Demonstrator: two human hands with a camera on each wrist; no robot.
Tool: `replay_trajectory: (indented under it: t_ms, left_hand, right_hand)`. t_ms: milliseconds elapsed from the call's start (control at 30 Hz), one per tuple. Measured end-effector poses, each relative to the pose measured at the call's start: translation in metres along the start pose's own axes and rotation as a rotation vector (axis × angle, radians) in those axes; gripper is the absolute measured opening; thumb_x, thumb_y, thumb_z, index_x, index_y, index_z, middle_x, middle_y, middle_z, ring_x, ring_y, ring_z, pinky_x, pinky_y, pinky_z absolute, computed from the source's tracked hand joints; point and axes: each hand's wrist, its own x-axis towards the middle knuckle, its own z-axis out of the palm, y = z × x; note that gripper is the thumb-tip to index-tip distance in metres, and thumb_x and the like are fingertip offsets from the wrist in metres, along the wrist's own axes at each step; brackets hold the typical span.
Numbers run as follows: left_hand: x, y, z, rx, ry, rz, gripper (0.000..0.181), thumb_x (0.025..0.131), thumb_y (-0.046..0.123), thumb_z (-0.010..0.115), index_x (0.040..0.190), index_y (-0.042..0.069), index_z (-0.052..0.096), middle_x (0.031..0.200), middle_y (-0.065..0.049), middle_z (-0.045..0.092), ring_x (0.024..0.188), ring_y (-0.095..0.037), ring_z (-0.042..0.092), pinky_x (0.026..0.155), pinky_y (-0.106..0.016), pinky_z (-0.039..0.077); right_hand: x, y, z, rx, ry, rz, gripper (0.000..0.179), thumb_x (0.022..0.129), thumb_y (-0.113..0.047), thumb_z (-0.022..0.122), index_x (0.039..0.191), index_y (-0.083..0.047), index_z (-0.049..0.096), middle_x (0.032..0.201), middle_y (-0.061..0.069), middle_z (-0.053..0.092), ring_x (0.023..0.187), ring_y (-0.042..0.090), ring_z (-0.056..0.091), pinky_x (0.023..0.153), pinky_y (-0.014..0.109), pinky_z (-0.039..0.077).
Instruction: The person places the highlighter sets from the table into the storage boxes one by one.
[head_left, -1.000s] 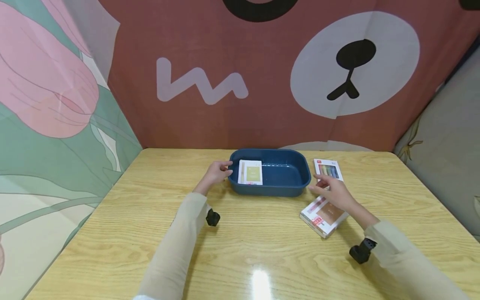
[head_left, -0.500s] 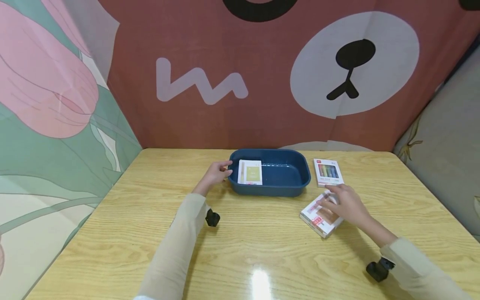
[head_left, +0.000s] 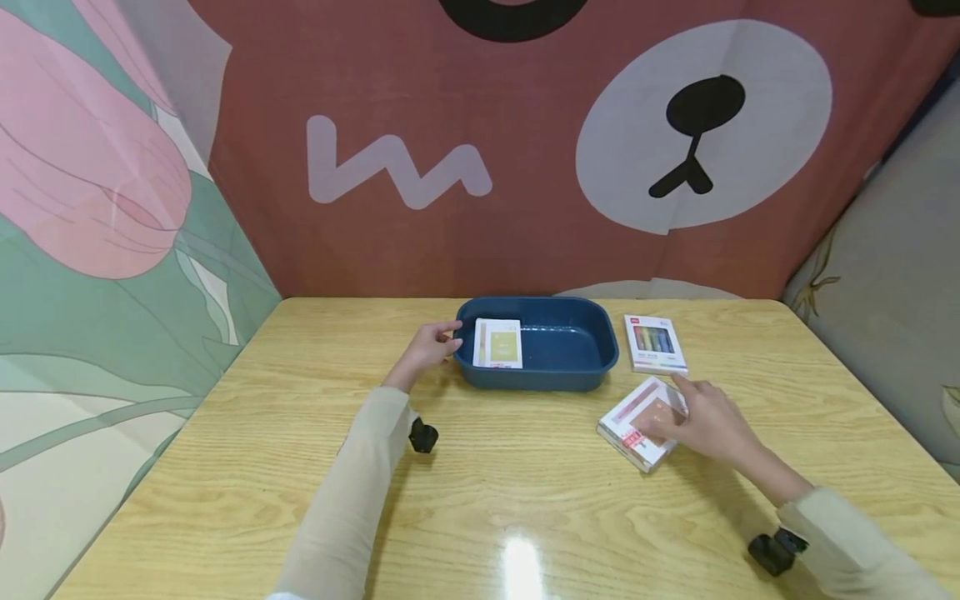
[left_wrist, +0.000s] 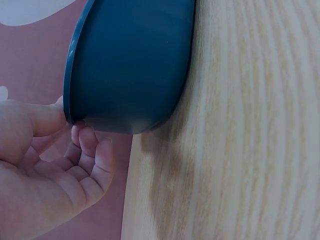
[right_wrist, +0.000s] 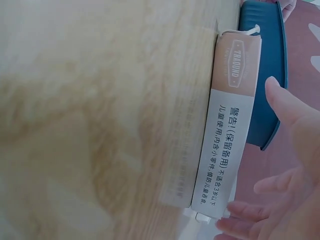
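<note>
My left hand [head_left: 429, 346] is at the left end of a dark blue plastic basin [head_left: 536, 380]. In the left wrist view, its thumb and curled fingers pinch the basin's rim. Inside the basin, at the left, lies a white box with a yellow-green panel [head_left: 504, 346]. My right hand [head_left: 712, 421] hovers over a white box with a brown panel [head_left: 637, 417], thumb and fingers spread across it. The right wrist view shows that box's printed side [right_wrist: 225, 130], the thumb apart from it and the lower fingertips close to its end; contact there is unclear.
A flat white box with colourful sticks pictured on it [head_left: 652, 343] lies right of the basin, behind the brown-panelled box. All stand on a wooden table [head_left: 480, 500]. A printed cloth backdrop [head_left: 525, 233] hangs along the table's back edge.
My right hand has moved rightward and toward me, from beside the basin to over the brown-panelled box. The left hand stays on the basin's rim.
</note>
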Motion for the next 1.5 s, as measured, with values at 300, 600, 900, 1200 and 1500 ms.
replay_trajectory:
  t_ms: [300,600,900,1200,1500]
  left_hand:
    - [0.0,-0.002,0.0,-0.007,0.006,0.001,0.039,0.09,0.006,0.053,0.129,0.003,0.048,0.08,-0.008,0.045,0.071,-0.015,0.045,0.072,-0.041,0.047]
    - [-0.001,0.0,-0.001,-0.013,0.009,-0.003,0.039,0.09,0.007,0.053,0.129,0.004,0.048,0.081,-0.008,0.045,0.074,-0.02,0.047,0.074,-0.041,0.047]
    - [-0.002,0.0,0.0,-0.006,0.013,-0.003,0.039,0.09,0.007,0.053,0.129,0.004,0.049,0.082,-0.009,0.046,0.073,-0.018,0.046,0.074,-0.042,0.047]
    - [-0.002,-0.001,0.0,-0.009,0.002,0.0,0.039,0.091,0.007,0.052,0.129,0.005,0.048,0.083,-0.009,0.046,0.072,-0.018,0.045,0.075,-0.042,0.047]
    - [-0.002,-0.001,0.001,-0.017,0.012,-0.002,0.039,0.09,0.007,0.053,0.129,0.005,0.049,0.084,-0.01,0.047,0.072,-0.017,0.045,0.073,-0.042,0.047]
  right_hand:
    - [-0.003,-0.001,0.003,0.002,-0.097,0.068,0.111,0.064,-0.059,0.069,0.13,0.018,0.025,0.097,0.033,0.05,0.078,0.035,0.051,0.059,0.046,0.043]
    - [-0.008,-0.008,0.006,-0.019,-0.151,0.122,0.125,0.055,-0.073,0.064,0.136,0.011,0.02,0.121,0.043,0.027,0.105,0.055,0.035,0.072,0.072,0.026]
    - [-0.006,-0.008,0.006,0.051,-0.233,0.152,0.125,0.058,-0.066,0.068,0.136,0.014,0.012,0.115,0.046,0.029,0.101,0.056,0.037,0.071,0.065,0.035]
    - [-0.006,-0.009,0.008,0.135,-0.185,0.138,0.118,0.056,-0.057,0.076,0.132,0.014,0.02,0.107,0.04,0.032,0.097,0.05,0.037,0.07,0.056,0.038]
    - [-0.003,-0.018,0.007,0.244,-0.075,0.122,0.116,0.052,-0.038,0.085,0.133,0.011,0.018,0.117,0.045,0.014,0.106,0.055,0.024,0.076,0.062,0.036]
